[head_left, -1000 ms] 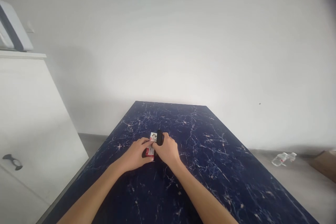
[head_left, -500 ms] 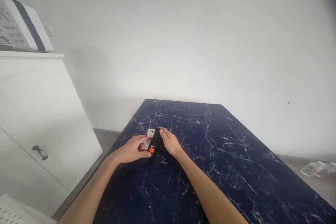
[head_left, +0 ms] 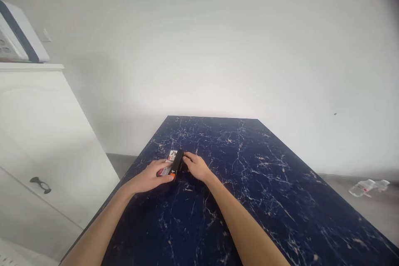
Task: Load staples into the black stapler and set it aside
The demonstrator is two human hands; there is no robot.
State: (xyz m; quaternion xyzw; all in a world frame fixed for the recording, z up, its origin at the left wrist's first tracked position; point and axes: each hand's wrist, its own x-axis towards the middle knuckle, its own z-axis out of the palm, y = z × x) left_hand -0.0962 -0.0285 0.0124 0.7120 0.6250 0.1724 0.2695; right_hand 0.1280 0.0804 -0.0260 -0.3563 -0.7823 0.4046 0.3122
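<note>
On the dark blue marbled table (head_left: 218, 141) lies a black, bar-shaped item (head_left: 177, 160) with an orange part (head_left: 172, 176) at its near end. A red and white printed pack (head_left: 164, 171) with a small picture sits against its left side; whether the two are joined I cannot tell. My left hand (head_left: 152, 177) grips from the left, fingers over the pack and thumb by the orange part. Curled fingers of my right hand (head_left: 197, 167) press on the black item's right side near its far end. Their tips are partly hidden.
The table's far edge meets a white wall (head_left: 218, 50). To the left stands a white cabinet (head_left: 46, 124) with a dark handle (head_left: 40, 185) and a white and grey case (head_left: 21, 33) on top. Clear plastic bottles (head_left: 363, 188) lie on the floor at right.
The view has turned, so most things sit further left in it. My right fingers have slipped from the black item's far end to its right side. My left hand keeps its grip.
</note>
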